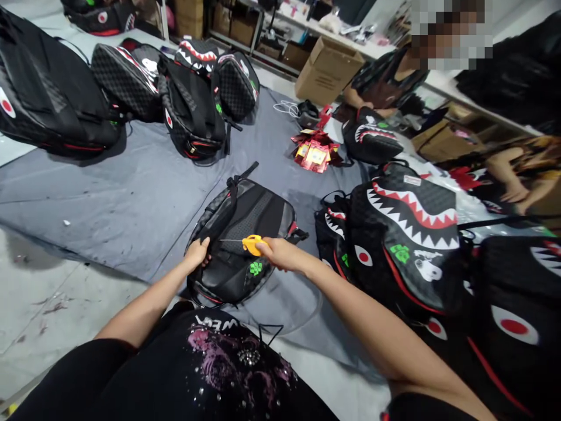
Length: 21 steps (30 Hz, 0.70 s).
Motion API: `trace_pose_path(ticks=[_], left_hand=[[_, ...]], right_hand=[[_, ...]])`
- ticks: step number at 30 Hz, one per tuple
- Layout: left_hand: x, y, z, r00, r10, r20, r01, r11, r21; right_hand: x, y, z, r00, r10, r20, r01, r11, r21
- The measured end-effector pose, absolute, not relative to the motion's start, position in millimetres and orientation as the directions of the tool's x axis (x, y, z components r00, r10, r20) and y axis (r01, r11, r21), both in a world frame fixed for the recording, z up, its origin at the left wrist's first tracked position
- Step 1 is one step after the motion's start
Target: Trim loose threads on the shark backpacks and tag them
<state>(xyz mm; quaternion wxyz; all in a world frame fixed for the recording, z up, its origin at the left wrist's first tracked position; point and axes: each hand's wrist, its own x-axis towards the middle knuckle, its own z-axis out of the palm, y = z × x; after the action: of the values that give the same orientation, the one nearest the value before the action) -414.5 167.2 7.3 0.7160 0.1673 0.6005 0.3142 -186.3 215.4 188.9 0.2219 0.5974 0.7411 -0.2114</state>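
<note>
A black backpack [245,234] lies back-side up on the grey sheet [144,199] right in front of me. My left hand [197,252] is closed, pinching the backpack's left edge. My right hand [280,254] is closed on small yellow thread snips [253,244], whose thin metal tip points left over the backpack toward my left hand. A green tag [256,268] shows on the backpack below the snips.
Shark-mouth backpacks [407,234] are piled at my right, with more [193,99] lined up at the far left. A heap of red and yellow tags [316,153] lies on the sheet. Two other people sit at the far right beside cardboard boxes [328,70].
</note>
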Motion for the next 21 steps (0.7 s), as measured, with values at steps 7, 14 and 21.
trace_pose_path(ticks=[7,14,21], left_hand=[[-359.9,113.7,53.6,0.194,0.976,0.093,0.764,-0.211,0.61],[-302.0,103.3,54.0,0.43,0.888,-0.163,0.77,-0.267,0.579],[-328.3,139.2,29.8,0.224,0.763,-0.606,-0.113,0.638,0.762]], right_hand=[[-134.4,223.7,224.4,0.166,0.87,-0.464,0.962,-0.038,0.272],[-118.2,173.6,257.2,0.163,0.781,-0.602,0.976,-0.039,0.214],[-76.4,129.5,257.4,0.245,0.718,-0.651,0.954,-0.299,0.029]])
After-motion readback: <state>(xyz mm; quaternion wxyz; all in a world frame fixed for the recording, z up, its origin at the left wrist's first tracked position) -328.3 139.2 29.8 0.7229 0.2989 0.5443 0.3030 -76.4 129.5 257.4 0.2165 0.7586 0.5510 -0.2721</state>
